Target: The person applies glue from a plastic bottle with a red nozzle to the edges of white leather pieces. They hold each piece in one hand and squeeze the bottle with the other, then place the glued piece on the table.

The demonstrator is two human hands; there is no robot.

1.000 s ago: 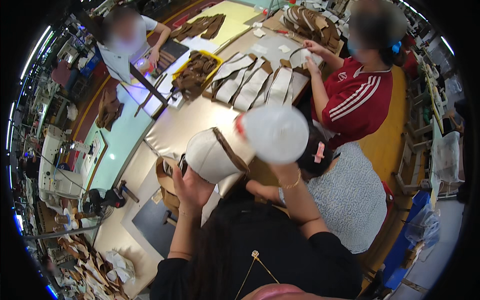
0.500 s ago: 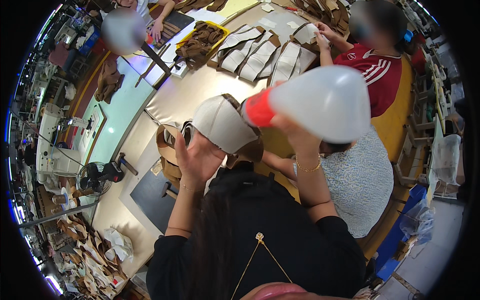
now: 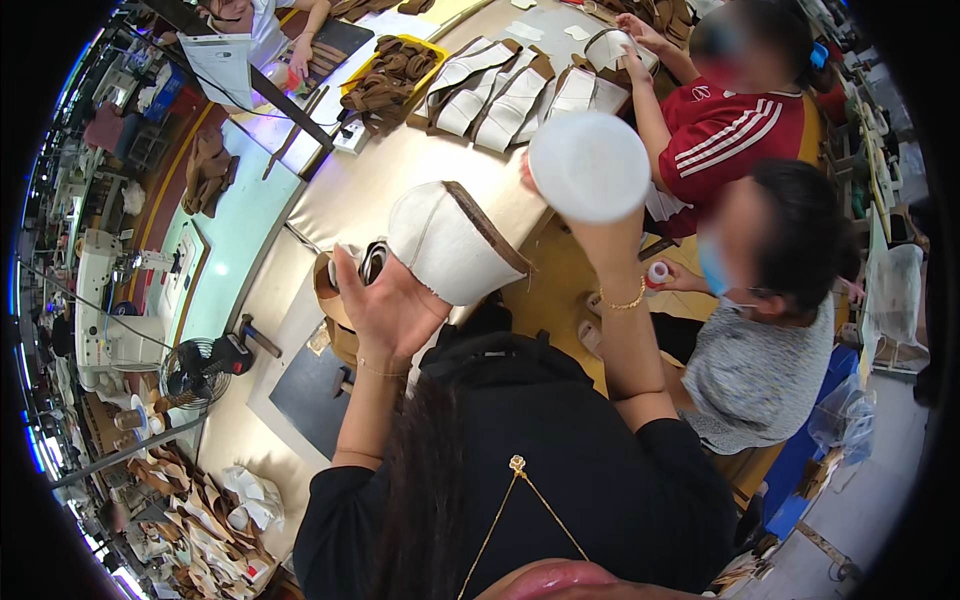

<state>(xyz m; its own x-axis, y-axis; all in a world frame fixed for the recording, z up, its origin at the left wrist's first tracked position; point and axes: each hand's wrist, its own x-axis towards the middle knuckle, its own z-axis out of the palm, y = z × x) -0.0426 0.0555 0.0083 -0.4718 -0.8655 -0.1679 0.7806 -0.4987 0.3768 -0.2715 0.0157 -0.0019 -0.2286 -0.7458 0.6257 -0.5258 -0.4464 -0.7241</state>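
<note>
In my left hand (image 3: 392, 312) is a shoe upper (image 3: 448, 245) with its off-white lining outward and a dark brown strip along one edge. The thumb stands apart while the fingers are behind the piece. My right hand (image 3: 604, 242) grips a translucent white plastic bottle (image 3: 588, 166), whose round base faces up at me. Most of the right fingers and the bottle's red part are hidden behind it; one fingertip shows at its left. The bottle is apart from the upper. More brown and white pieces (image 3: 345, 280) lie just beyond my left thumb.
A hammer (image 3: 262, 338) and a small black fan (image 3: 205, 365) are at the left, beside a dark mat (image 3: 300, 390). Several white-lined uppers (image 3: 505, 95) and a yellow basket (image 3: 437, 62) lie farther back. Co-workers sit close on my right, one in red (image 3: 735, 130), one in grey (image 3: 765, 380).
The bottle has swung away from the upper, its base turning upward. The upper has tilted, exposing its brown edge. The grey-clad person beside me has come into fuller view.
</note>
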